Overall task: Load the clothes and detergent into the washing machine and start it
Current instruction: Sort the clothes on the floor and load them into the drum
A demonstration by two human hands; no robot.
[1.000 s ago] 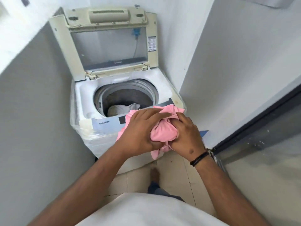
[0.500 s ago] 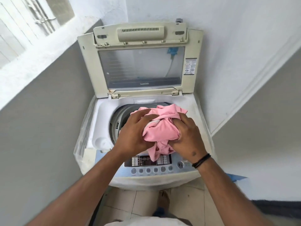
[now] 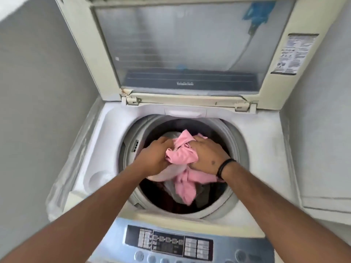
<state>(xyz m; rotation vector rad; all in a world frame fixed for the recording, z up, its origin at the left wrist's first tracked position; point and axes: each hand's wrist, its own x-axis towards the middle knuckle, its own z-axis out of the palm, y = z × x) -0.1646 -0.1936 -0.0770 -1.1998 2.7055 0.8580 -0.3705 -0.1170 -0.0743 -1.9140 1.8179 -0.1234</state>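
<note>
A white top-loading washing machine (image 3: 266, 168) stands before me with its lid (image 3: 180, 44) raised upright. Both of my hands reach into the round drum opening (image 3: 235, 149). My left hand (image 3: 153, 156) and my right hand (image 3: 207, 154) grip a bunched pink garment (image 3: 180, 156) between them, just inside the drum mouth. A loose end of the pink cloth hangs down below my right wrist. A white cloth (image 3: 167, 173) lies under the pink one inside the drum. No detergent is in view.
The control panel (image 3: 169, 242) with its display and a row of round buttons runs along the machine's near edge. Grey walls close in on the left and right. A label sticker (image 3: 292, 54) is on the lid's right frame. Clear plastic wrap (image 3: 62, 179) hangs on the machine's left side.
I have stepped up to the machine. Both hands have carried the pink garment forward and down, from above the control panel into the drum opening.
</note>
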